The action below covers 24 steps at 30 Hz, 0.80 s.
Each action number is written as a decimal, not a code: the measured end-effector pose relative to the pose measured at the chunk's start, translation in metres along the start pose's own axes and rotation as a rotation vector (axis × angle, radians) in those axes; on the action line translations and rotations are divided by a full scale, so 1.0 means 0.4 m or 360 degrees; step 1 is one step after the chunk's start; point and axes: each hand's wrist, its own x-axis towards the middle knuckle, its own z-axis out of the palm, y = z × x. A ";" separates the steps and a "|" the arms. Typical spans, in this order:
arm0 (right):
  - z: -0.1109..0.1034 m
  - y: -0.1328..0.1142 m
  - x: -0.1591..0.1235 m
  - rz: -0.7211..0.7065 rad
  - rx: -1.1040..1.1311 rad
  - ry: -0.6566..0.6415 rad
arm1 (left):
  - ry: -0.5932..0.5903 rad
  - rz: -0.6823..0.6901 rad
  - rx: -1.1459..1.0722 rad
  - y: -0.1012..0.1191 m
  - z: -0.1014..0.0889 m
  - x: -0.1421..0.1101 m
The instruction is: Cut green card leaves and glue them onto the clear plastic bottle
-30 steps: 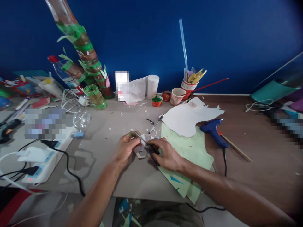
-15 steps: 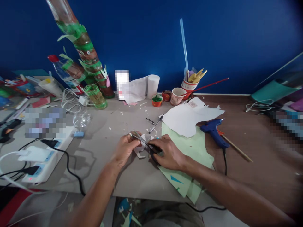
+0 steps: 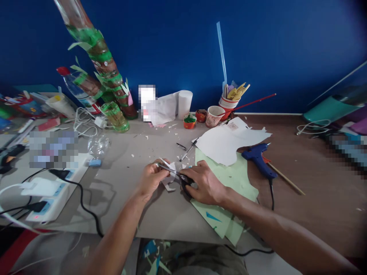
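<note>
My left hand (image 3: pixel 151 178) pinches a small white paper cutout (image 3: pixel 169 180) just above the table. My right hand (image 3: pixel 203 184) is closed around the black handles of a pair of scissors (image 3: pixel 175 173). The metal blades point left and lie across the paper beside my left fingers. Under my right wrist lies a pale green sheet (image 3: pixel 229 191) with a small blue triangle on it. Small white paper scraps are scattered around both hands.
A blue glue gun (image 3: pixel 258 160) lies right of a white sheet (image 3: pixel 226 143). Paper cups (image 3: pixel 214 116) and a paper roll (image 3: pixel 185 104) stand at the back wall. A taped bottle sculpture (image 3: pixel 97 61) leans at back left. A power strip (image 3: pixel 48 198) with cables sits left.
The scissors have turned slightly, their blades now lying flatter across the paper. My left hand has shifted a little with the cutout. Nothing else has moved.
</note>
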 end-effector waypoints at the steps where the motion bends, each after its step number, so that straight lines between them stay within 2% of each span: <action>1: -0.001 0.000 0.000 -0.0004 0.0001 -0.0003 | 0.0002 -0.0003 0.0001 0.000 0.000 0.000; 9: 0.000 0.002 0.000 0.0029 0.0047 0.0012 | 0.0058 -0.0059 -0.0064 -0.003 -0.007 0.003; 14: -0.001 0.000 0.004 0.0497 0.0401 0.0169 | 0.0060 -0.0071 -0.0190 -0.007 -0.013 0.006; 16: -0.004 0.001 0.007 0.0602 0.0509 0.0175 | 0.0035 -0.0078 -0.0239 -0.007 -0.014 0.006; 19: -0.010 0.004 0.012 0.0594 0.0524 0.0170 | 0.0028 -0.0029 -0.0291 -0.006 -0.012 0.007; 24: -0.017 0.011 0.016 0.0495 0.0317 0.0238 | 0.0081 0.0135 -0.0346 0.001 -0.013 0.009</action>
